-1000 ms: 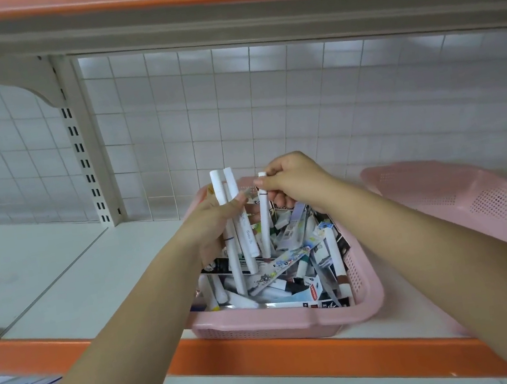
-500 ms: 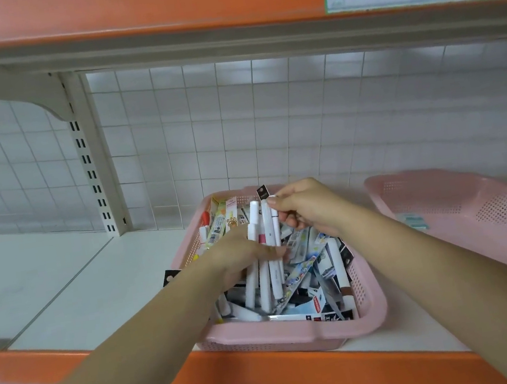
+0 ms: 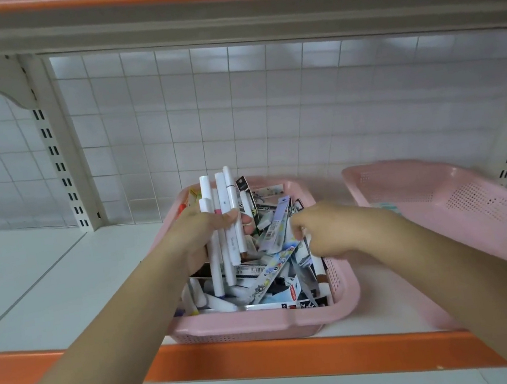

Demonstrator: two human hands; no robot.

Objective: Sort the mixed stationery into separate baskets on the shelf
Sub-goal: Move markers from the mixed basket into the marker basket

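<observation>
Shelf (image 3: 46, 288): white board is carrying both baskets across the middle of the frame, behind its orange front edge (image 3: 270, 357).
Side basket (image 3: 463, 193): pink and nearly bare, it is sitting at the right of the frame, near the full basket with a strip of shelf showing between them.
Full basket (image 3: 266, 328): pink, it is sitting at centre frame against the front edge, directly under both hands.
Mixed stationery (image 3: 274, 274): packets and loose pens are lying criss-crossed inside the full basket, with no common direction.
Left hand (image 3: 199, 236): it is gripping a bundle of white pens over the upper left part of the full basket, thumb wrapped across the barrels.
Right hand (image 3: 333, 229): it is reaching down into the right half of the pile with fingers curled; whether they are pinching anything I cannot tell.
White pens (image 3: 224, 202): they are standing nearly upright, long axes running top to bottom of the frame, tips rising above the basket's far rim.
Deciding relation: the side basket is lying to the right of the bundle, so the pens' holder is the farther of the two hands and would be crossing over the pile, judging by the layout.
Hidden: the right fingertips are disappearing among packets; the side basket's right end is being cut off by the frame; a pale green scrap (image 3: 389, 206) inside it is too small to name.
</observation>
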